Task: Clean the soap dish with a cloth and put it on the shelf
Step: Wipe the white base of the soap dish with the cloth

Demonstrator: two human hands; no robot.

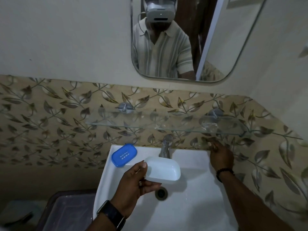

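Here, the left hand (133,184) grips a white soap dish (162,168) over the sink (191,205).
Its thumb pinches the dish's near end; the right hand (220,155), fingers loose and empty, reaches below the glass shelf (150,122). A blue tray (124,155) sits on the sink's back-left corner.

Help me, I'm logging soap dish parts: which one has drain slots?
The blue insert lying on the sink's back left corner has slots; the white tray in the left hand has none visible.
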